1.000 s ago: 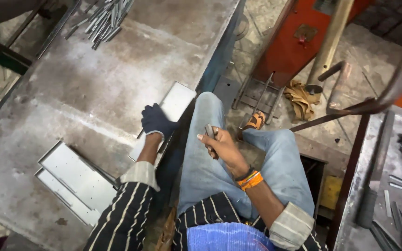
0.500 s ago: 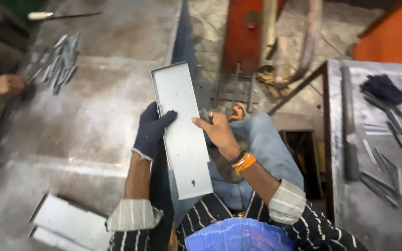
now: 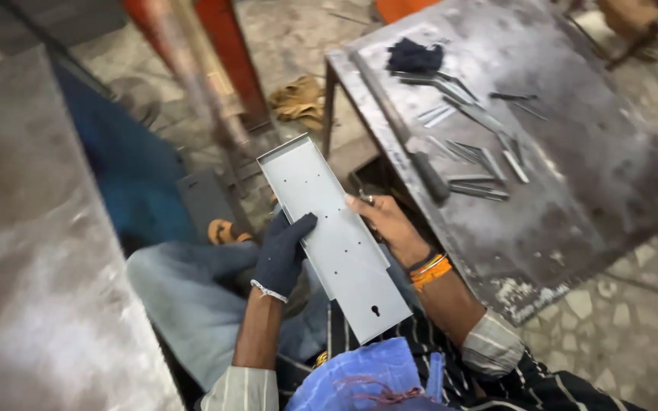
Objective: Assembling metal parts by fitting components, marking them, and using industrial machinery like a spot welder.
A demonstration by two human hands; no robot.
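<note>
Head view has swung right since half a second ago: the left table [image 3: 32, 251] now fills the near left edge, and the right table [image 3: 573, 167] takes up the upper right, where before it was only a strip. On that table lie loose metal strips [image 3: 481, 164] and a dark cloth [image 3: 414, 56]. I see no packages, labels or signs. My panel [image 3: 336, 236], a long grey sheet with small holes and a keyhole slot, is raised over my lap as before, tilted up-left. My left hand [image 3: 282, 255], in a dark glove, is clamped on its left edge, thumb on top. My right hand [image 3: 388, 224], bare, grips the right edge at about mid-length.
</note>
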